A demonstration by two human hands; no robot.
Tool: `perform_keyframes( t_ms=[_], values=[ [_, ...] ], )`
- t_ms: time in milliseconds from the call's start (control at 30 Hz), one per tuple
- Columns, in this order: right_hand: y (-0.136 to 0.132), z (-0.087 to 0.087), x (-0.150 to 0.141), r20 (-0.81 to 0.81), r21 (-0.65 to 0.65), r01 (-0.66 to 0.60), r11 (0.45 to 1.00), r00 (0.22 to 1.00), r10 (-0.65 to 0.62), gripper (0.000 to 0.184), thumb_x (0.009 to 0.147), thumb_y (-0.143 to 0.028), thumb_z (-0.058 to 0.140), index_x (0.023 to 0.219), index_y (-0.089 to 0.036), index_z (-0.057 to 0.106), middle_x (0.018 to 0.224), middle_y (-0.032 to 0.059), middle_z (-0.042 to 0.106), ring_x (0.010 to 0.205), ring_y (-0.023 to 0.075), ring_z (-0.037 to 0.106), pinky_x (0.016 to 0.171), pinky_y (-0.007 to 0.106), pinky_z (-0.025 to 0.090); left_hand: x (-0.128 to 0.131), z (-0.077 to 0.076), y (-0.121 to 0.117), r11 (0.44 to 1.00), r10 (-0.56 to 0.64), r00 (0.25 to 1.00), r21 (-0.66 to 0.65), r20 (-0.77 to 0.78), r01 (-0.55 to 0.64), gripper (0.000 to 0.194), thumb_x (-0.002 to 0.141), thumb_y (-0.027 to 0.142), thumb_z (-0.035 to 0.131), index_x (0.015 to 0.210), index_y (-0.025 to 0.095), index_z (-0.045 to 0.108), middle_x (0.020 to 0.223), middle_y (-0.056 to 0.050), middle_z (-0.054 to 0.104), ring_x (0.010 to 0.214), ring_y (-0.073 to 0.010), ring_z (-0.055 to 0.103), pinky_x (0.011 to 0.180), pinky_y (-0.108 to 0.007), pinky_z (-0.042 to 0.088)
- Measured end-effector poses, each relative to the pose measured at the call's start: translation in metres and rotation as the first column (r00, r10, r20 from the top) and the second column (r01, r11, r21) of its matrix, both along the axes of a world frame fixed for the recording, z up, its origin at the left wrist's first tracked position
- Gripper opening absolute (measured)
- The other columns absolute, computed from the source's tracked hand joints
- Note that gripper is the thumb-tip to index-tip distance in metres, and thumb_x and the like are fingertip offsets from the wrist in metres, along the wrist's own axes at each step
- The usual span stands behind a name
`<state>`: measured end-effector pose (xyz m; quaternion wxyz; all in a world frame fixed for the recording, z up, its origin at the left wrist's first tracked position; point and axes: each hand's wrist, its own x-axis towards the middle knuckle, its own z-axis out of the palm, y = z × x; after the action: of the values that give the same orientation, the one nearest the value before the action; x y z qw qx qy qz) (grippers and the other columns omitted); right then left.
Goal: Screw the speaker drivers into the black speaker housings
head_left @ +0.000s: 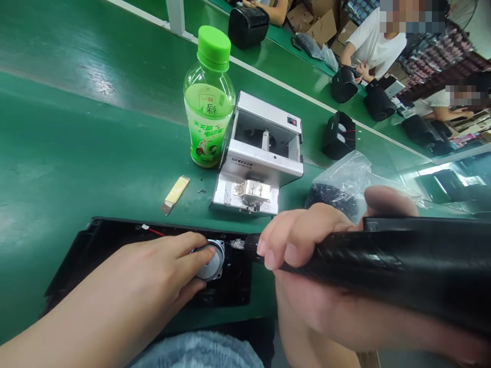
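A small round speaker (211,266) with a metal frame lies on a black plastic panel (240,294). The fingers of my left hand (164,268) close around its rim. My right hand (303,243) grips a thick black electric screwdriver (360,258), held nearly level. Its silvery tip is close to the speaker's right edge; whether it touches anything is unclear. A red wire (155,231) with a white connector lies on the panel beyond my left hand, which hides part of both speaker and panel.
Behind the panel stands a silver screw-feeding machine (264,163), with a green-capped bottle (209,117) beside it. A yellow utility knife (176,194) lies left of them. At right is a clear plastic bag (341,184) with dark contents. Co-workers sit across the bench near black speaker housings (339,135).
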<state>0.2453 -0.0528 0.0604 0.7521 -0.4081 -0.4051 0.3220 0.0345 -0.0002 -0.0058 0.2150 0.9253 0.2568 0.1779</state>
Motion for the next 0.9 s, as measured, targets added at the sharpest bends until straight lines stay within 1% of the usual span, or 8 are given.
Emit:
perform_keyframes(
  t_ms=[167, 233, 333, 433, 533, 633, 767, 900],
  values=[
    [0.002, -0.002, 0.002, 0.025, 0.001, -0.01, 1.0, 1.0, 0.01, 0.06, 0.102, -0.082, 0.05, 0.123, -0.031, 0.075, 0.068, 0.0004, 0.075, 0.051, 0.0211, 0.065, 0.054, 0.041, 0.061, 0.002, 0.002, 0.0, 1.0, -0.009, 1.0, 0.002, 0.01, 0.009, 0.035, 0.11, 0.028, 0.05, 0.104, 0.023, 0.084, 0.101, -0.008, 0.082, 0.073, -0.024, 0.077, 0.062, -0.033, 0.057],
    [0.003, -0.001, 0.007, 0.062, -0.03, -0.064, 0.997, 0.996, 0.066, 0.059, 0.1, -0.082, 0.055, 0.123, -0.032, 0.075, 0.07, 0.0006, 0.078, 0.052, 0.0229, 0.069, 0.055, 0.044, 0.063, 0.003, 0.003, 0.001, 0.999, -0.012, 1.0, -0.046, 0.016, 0.013, 0.035, 0.109, 0.027, 0.05, 0.103, 0.025, 0.085, 0.096, -0.007, 0.08, 0.075, -0.024, 0.076, 0.064, -0.032, 0.057],
    [0.005, -0.001, 0.013, 0.075, -0.058, -0.134, 0.989, 0.988, 0.138, 0.058, 0.097, -0.081, 0.061, 0.125, -0.032, 0.076, 0.072, 0.0016, 0.08, 0.054, 0.025, 0.071, 0.055, 0.046, 0.064, 0.006, 0.005, 0.002, 0.992, -0.023, 1.0, -0.125, 0.01, 0.024, 0.037, 0.108, 0.026, 0.049, 0.097, 0.026, 0.084, 0.087, -0.006, 0.077, 0.071, -0.0227, 0.072, 0.065, -0.032, 0.056],
    [0.006, -0.003, 0.012, 0.047, -0.04, -0.107, 0.993, 0.993, 0.109, 0.059, 0.098, -0.083, 0.058, 0.124, -0.032, 0.075, 0.071, 0.0016, 0.079, 0.053, 0.0239, 0.069, 0.055, 0.045, 0.063, 0.009, 0.008, 0.004, 0.99, -0.029, 1.0, -0.137, 0.009, 0.03, 0.04, 0.107, 0.024, 0.046, 0.091, 0.025, 0.083, 0.084, -0.006, 0.075, 0.069, -0.0231, 0.07, 0.064, -0.032, 0.055],
    [0.007, -0.006, 0.006, 0.023, -0.026, -0.077, 0.997, 0.997, 0.077, 0.062, 0.097, -0.086, 0.056, 0.123, -0.032, 0.075, 0.068, 0.0017, 0.078, 0.051, 0.0235, 0.067, 0.055, 0.044, 0.062, 0.01, 0.009, 0.005, 0.987, -0.017, 1.0, -0.157, 0.015, 0.019, 0.04, 0.106, 0.025, 0.047, 0.091, 0.026, 0.083, 0.082, -0.006, 0.075, 0.068, -0.0234, 0.07, 0.064, -0.033, 0.055],
    [0.008, -0.01, 0.0, -0.008, -0.019, -0.04, 0.999, 0.999, 0.039, 0.064, 0.097, -0.087, 0.054, 0.123, -0.032, 0.074, 0.066, 0.0016, 0.077, 0.049, 0.0234, 0.064, 0.054, 0.044, 0.06, 0.007, 0.007, 0.005, 0.989, -0.013, 1.0, -0.148, 0.002, 0.013, 0.036, 0.105, 0.025, 0.049, 0.093, 0.025, 0.083, 0.088, -0.007, 0.078, 0.07, -0.0238, 0.073, 0.063, -0.033, 0.055],
    [0.01, -0.013, -0.005, -0.032, -0.008, -0.015, 1.0, 0.999, 0.015, 0.062, 0.097, -0.086, 0.055, 0.122, -0.033, 0.075, 0.064, 0.001, 0.076, 0.048, 0.0236, 0.063, 0.052, 0.043, 0.058, 0.002, 0.004, 0.005, 0.993, -0.021, 0.999, -0.115, -0.024, 0.018, 0.03, 0.104, 0.024, 0.055, 0.103, 0.024, 0.084, 0.107, -0.009, 0.082, 0.071, -0.0229, 0.077, 0.06, -0.033, 0.055],
    [0.013, -0.015, -0.006, -0.036, 0.003, -0.027, 1.0, 0.999, 0.027, 0.061, 0.094, -0.085, 0.061, 0.122, -0.033, 0.077, 0.064, 0.0009, 0.075, 0.046, 0.0243, 0.061, 0.048, 0.042, 0.054, 0.002, 0.002, 0.006, 0.99, 0.004, 1.0, -0.14, -0.019, -0.007, 0.027, 0.103, 0.025, 0.059, 0.108, 0.026, 0.086, 0.116, -0.009, 0.083, 0.079, -0.0247, 0.081, 0.066, -0.033, 0.059]
  ],
)
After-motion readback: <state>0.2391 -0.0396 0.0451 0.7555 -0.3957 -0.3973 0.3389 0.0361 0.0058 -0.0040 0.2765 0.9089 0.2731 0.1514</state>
